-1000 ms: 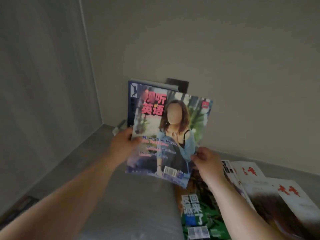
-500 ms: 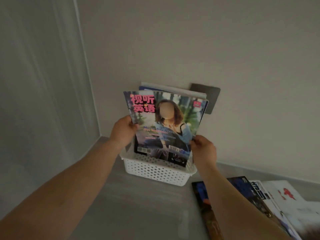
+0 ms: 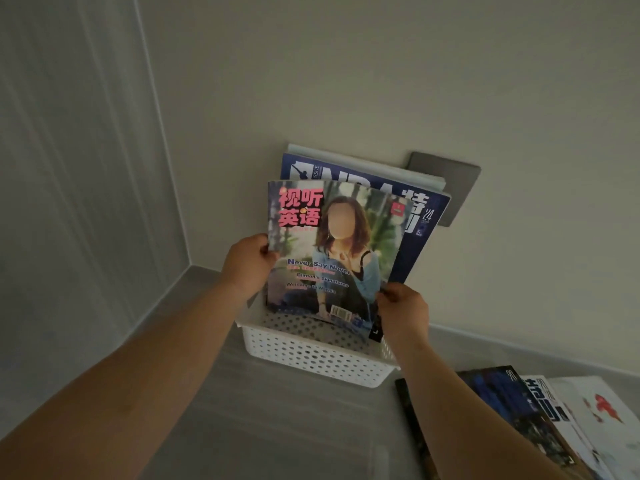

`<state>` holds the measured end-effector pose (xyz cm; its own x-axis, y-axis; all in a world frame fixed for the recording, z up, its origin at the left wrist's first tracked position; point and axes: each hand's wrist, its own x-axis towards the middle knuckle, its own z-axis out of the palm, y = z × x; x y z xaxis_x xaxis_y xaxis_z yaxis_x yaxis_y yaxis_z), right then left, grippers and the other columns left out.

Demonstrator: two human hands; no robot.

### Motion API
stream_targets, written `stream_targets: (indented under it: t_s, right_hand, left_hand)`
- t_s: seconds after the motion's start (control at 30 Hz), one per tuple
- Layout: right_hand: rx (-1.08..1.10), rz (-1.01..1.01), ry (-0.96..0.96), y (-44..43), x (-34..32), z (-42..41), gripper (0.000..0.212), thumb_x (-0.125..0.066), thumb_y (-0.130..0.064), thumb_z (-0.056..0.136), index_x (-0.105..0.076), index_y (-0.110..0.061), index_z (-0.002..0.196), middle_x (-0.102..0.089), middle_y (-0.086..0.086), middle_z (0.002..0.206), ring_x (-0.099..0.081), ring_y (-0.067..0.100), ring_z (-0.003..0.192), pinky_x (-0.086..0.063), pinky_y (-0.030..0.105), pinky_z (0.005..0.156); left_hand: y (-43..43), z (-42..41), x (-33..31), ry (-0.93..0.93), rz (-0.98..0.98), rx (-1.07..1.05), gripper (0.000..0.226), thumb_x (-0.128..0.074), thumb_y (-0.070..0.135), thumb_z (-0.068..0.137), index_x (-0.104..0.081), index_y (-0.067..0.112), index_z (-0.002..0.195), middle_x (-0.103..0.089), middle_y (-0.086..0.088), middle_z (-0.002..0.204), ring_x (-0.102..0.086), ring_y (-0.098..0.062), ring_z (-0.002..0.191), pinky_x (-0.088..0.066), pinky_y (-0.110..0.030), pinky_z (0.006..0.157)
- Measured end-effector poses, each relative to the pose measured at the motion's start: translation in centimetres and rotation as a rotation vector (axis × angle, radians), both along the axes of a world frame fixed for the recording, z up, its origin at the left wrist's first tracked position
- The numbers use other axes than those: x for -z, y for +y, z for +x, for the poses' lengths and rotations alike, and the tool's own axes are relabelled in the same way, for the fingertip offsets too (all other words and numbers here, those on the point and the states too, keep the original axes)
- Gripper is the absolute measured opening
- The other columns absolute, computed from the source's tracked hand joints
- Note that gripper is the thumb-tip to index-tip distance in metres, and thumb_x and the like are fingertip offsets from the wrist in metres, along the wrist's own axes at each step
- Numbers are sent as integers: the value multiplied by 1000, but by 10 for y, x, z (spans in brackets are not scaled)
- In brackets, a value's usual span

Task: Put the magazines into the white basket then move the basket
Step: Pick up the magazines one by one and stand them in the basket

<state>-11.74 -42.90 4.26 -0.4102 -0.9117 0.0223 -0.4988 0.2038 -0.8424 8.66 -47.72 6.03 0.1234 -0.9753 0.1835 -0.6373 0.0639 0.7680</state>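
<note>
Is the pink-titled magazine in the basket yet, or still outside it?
Partly in. The magazine stands upright, its bottom edge below the basket rim, both hands gripping its sides.

A flat grey rectangular wall plate (image 3: 450, 183) was mounted on the plain pale wall (image 3: 381, 81), above and beyond both hands. A smooth grey countertop (image 3: 277, 427) stretched beneath the forearms, meeting a streaked grey side panel (image 3: 69, 168) left of the hands.

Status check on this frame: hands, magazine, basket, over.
Left hand and right hand grip pink-titled magazine, bottom edge inside white basket. Blue magazine already upright behind. More magazines wait on counter.
</note>
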Motion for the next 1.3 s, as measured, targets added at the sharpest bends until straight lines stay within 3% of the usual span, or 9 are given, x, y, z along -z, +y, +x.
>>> stream_targets:
  t_s: [0.1,0.23,0.5,0.63,0.83,0.93,1.07,1.2,1.3]
  right_hand:
    - [7,14,26,-3,4,-4,22,-48,-4,85,-66,-5,98,-65,15,90,-50,18,66,-35,8,37]
    - [-3,81,89,-10,3,-6,19,-48,-7,85,-62,-2,97,-66,21,96,-55,28,79,-37,27,63]
    - [16,58,150,-15,-2,-11,21,-52,-15,85,-59,-3,102,-66,19,104,-58,33,95,-34,25,67]
    - [25,4,59,-1,-9,-15,25,-54,-13,84,-58,-6,107,-63,16,110,-57,31,90,-45,32,71]
    - [-11,-45,1,63,-13,-62,25,-56,-9,84,-57,-12,108,-63,13,109,-52,15,81,-37,20,60]
    - [45,15,85,108,-3,-103,27,-57,-6,83,-58,-6,109,-63,16,112,-55,21,90,-34,22,74]
    - [51,245,201,169,19,-161,21,-56,-10,83,-62,-2,101,-65,22,109,-59,31,99,-37,30,72]
    - [89,437,156,218,35,-207,30,-52,-19,87,-54,-6,114,-63,21,111,-60,35,99,-43,34,75]
    - [40,441,215,237,40,-216,38,-53,-19,87,-49,-4,122,-60,18,120,-58,31,107,-40,28,78]
  left_hand:
    - [-5,-3,2,21,-58,-49,16,-53,7,84,-60,0,95,-66,-21,100,-56,-25,81,-36,-26,70]
    - [-9,-4,4,144,-103,-127,36,-55,4,83,-50,3,118,-59,-18,117,-57,-28,95,-39,-28,79]
    - [-15,-6,15,-25,-31,-117,27,-47,17,89,-59,9,111,-66,-17,112,-59,-32,101,-35,-25,73]
    - [6,-5,16,65,-49,-158,35,-49,16,88,-51,4,120,-59,-20,119,-54,-33,108,-40,-32,88]
    - [88,-18,19,261,-103,-83,16,-52,10,85,-62,18,94,-61,-6,97,-55,-18,87,-39,-24,71]
    - [155,-44,40,383,118,-41,20,-56,13,84,-57,30,74,-62,-3,84,-59,-19,78,-42,-22,64]
    - [228,-97,82,389,489,103,18,-54,4,85,-64,-1,99,-64,-22,112,-60,-32,105,-46,-37,93]
    - [269,-142,97,359,590,177,28,-44,10,91,-57,4,115,-56,-11,126,-52,-23,117,-39,-30,98]
    - [274,-172,90,493,664,110,20,-41,6,92,-60,5,86,-61,-11,87,-57,-25,88,-47,-39,83]
